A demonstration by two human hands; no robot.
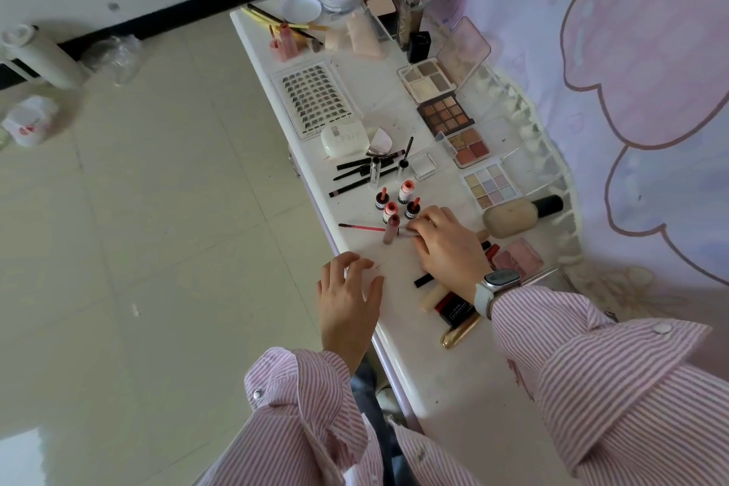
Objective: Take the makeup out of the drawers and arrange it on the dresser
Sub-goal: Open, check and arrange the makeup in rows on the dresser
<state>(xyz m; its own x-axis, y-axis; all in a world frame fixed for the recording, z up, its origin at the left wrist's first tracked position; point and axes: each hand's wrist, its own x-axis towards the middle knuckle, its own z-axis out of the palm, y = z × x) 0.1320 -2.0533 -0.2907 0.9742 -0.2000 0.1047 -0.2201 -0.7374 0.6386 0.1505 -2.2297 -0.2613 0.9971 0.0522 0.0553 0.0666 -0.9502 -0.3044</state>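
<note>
Makeup is spread along the white table (394, 272), which runs from the 6 o'clock edge of the view up toward 12 o'clock. The right hand (445, 245), wearing a white watch (495, 288), lies at the centre with its fingers curled down, pinching a thin applicator wand (361, 227) that points toward 9 o'clock, just beside a mauve lip gloss tube (392, 229). The left hand (347, 296) rests at 7 o'clock of the right, fingers spread and relaxed on the table edge, holding nothing. At 12 o'clock of the right hand stands a cluster of small red-capped bottles (398, 199). Further toward 12 o'clock lie black pencils (361, 172), a white compact (342, 138) and a lash tray (313, 99). Toward 1 o'clock a row of open eyeshadow palettes (445, 114) runs beside the wall, with a foundation bottle (516, 215) at 3 o'clock of the right hand.
</note>
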